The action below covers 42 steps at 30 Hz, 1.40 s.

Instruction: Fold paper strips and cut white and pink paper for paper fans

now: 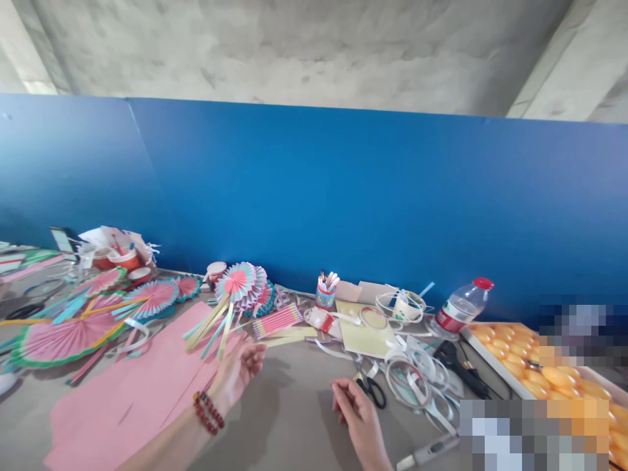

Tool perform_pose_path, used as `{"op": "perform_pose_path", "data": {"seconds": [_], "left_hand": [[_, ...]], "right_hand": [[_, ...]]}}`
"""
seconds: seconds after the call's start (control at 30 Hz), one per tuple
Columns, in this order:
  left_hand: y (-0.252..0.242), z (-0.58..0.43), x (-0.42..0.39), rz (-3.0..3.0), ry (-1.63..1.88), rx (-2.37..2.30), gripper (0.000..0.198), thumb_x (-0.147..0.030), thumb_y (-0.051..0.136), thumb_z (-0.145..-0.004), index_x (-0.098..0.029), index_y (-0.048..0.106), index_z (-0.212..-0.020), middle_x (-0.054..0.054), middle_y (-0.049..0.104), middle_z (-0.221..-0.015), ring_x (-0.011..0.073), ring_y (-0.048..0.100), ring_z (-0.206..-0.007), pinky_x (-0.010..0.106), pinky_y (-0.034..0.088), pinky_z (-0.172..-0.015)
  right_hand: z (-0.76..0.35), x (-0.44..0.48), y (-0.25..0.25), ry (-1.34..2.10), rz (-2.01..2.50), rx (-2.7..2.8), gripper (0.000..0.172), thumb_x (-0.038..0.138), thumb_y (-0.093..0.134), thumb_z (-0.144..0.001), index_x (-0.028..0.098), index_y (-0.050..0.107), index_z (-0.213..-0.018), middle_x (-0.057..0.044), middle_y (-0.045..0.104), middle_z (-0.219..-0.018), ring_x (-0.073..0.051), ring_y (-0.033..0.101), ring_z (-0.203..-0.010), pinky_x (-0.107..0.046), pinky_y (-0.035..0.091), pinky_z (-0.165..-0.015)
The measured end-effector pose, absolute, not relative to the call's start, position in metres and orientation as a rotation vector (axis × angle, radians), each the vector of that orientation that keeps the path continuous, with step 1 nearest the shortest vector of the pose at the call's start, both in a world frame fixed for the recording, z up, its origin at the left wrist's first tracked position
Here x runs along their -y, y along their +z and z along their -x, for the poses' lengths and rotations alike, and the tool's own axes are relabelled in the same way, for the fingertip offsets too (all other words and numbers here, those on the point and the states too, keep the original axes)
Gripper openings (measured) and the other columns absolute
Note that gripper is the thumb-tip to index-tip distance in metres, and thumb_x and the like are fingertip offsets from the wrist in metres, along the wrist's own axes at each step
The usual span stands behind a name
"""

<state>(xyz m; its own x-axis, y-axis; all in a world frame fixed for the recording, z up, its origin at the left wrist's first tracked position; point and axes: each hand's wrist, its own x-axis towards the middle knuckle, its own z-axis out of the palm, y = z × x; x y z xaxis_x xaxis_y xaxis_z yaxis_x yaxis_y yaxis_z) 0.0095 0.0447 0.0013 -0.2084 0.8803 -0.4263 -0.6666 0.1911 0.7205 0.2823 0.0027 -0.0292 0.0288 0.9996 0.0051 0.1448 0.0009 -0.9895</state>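
Observation:
My left hand (239, 371) hovers over the grey table (289, 405) with its fingers spread and nothing in it, just right of a large pink paper sheet (132, 386). A red bead bracelet (207, 412) circles that wrist. Just beyond the fingertips lie paper fans on sticks (235, 288). My right hand (354, 409) floats low over the table with its fingers loosely curled and apart, holding nothing. Black-handled scissors (373, 389) lie right beside it.
Several folded paper fans (73, 327) cover the left of the table. Tape rolls (409, 379), a yellow sheet (366, 333), a pen cup (324, 293), a water bottle (461, 304), a glue gun (458, 366) and a tray of orange shapes (534, 366) crowd the right. A blue partition (343, 196) stands behind.

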Motion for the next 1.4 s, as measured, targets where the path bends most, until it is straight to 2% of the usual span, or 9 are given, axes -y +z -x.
{"op": "perform_pose_path", "data": {"seconds": [0.13,0.27,0.43,0.57,0.7,0.9,1.03,1.2,1.4], "left_hand": [[0.005,-0.011,-0.026,-0.516,1.456,-1.033,0.032,-0.028,0.081,-0.071,-0.015,0.065,-0.096,0.003,0.068,-0.071,0.0148,0.063,-0.059,0.022,0.05,-0.054],[0.011,-0.01,-0.006,-1.175,1.331,-1.16,0.028,-0.042,0.071,-0.081,-0.017,0.068,-0.093,0.005,0.067,-0.072,0.0166,0.062,-0.062,0.025,0.05,-0.06],[0.015,0.023,0.019,-1.799,1.222,-1.47,0.015,-0.035,0.064,-0.087,-0.026,0.073,-0.095,0.01,0.07,-0.094,0.0249,0.066,-0.09,0.032,0.051,-0.085],[0.001,0.074,0.032,-1.986,1.046,-1.991,0.03,-0.04,0.059,-0.087,-0.024,0.064,-0.112,0.01,0.064,-0.117,0.0291,0.059,-0.112,0.039,0.046,-0.099],[-0.021,0.11,0.041,-2.077,0.596,-2.378,0.038,-0.042,0.057,-0.086,-0.021,0.06,-0.118,0.012,0.058,-0.13,0.0315,0.053,-0.121,0.045,0.043,-0.101],[-0.035,0.122,0.047,-2.12,0.252,-2.431,0.052,-0.04,0.045,-0.092,-0.014,0.051,-0.137,0.016,0.045,-0.147,0.0298,0.044,-0.135,0.044,0.035,-0.11],[-0.04,0.128,0.052,-2.007,0.181,-2.537,0.058,-0.047,0.042,-0.093,-0.017,0.047,-0.142,0.014,0.039,-0.152,0.031,0.034,-0.141,0.052,0.029,-0.112],[-0.042,0.135,0.055,-2.062,0.191,-2.529,0.044,-0.031,0.035,-0.097,-0.02,0.055,-0.135,0.01,0.046,-0.148,0.0248,0.041,-0.138,0.044,0.032,-0.111],[-0.033,0.13,0.055,-2.094,0.28,-2.521,0.04,-0.026,0.036,-0.096,-0.02,0.06,-0.127,0.011,0.053,-0.143,0.0253,0.048,-0.133,0.041,0.038,-0.106]], "right_hand": [[-0.281,-0.002,-0.031,1.104,1.334,1.321,0.056,0.073,0.058,-0.077,0.018,0.066,-0.081,0.001,0.053,-0.057,-0.013,0.048,-0.05,-0.023,0.038,-0.048],[-0.281,0.0,-0.028,1.099,1.329,1.33,0.053,0.071,0.059,-0.077,0.019,0.066,-0.08,0.001,0.053,-0.057,-0.013,0.048,-0.05,-0.022,0.038,-0.047],[-0.283,0.001,-0.026,1.092,1.338,1.356,0.05,0.069,0.058,-0.079,0.02,0.064,-0.075,0.001,0.053,-0.058,-0.014,0.048,-0.052,-0.023,0.039,-0.05],[-0.282,0.003,-0.03,1.124,1.338,1.384,0.049,0.069,0.059,-0.079,0.02,0.065,-0.08,0.001,0.053,-0.059,-0.014,0.047,-0.052,-0.023,0.039,-0.05],[-0.282,0.004,-0.033,1.118,1.327,1.424,0.048,0.067,0.057,-0.082,0.02,0.066,-0.081,0.001,0.054,-0.059,-0.013,0.046,-0.05,-0.023,0.039,-0.05],[-0.283,0.004,-0.03,1.102,1.327,1.424,0.052,0.07,0.056,-0.081,0.019,0.065,-0.081,0.001,0.054,-0.06,-0.013,0.048,-0.052,-0.023,0.04,-0.051],[-0.281,0.004,-0.029,1.114,1.343,1.449,0.051,0.069,0.055,-0.082,0.019,0.065,-0.082,0.001,0.054,-0.06,-0.013,0.048,-0.051,-0.023,0.039,-0.05],[-0.28,0.005,-0.03,1.057,1.341,1.528,0.045,0.063,0.054,-0.086,0.02,0.066,-0.083,0.001,0.054,-0.06,-0.013,0.048,-0.052,-0.023,0.04,-0.051],[-0.281,0.005,-0.027,1.048,1.346,1.55,0.045,0.064,0.053,-0.087,0.02,0.065,-0.085,0.001,0.054,-0.062,-0.014,0.048,-0.053,-0.023,0.04,-0.053]]}}
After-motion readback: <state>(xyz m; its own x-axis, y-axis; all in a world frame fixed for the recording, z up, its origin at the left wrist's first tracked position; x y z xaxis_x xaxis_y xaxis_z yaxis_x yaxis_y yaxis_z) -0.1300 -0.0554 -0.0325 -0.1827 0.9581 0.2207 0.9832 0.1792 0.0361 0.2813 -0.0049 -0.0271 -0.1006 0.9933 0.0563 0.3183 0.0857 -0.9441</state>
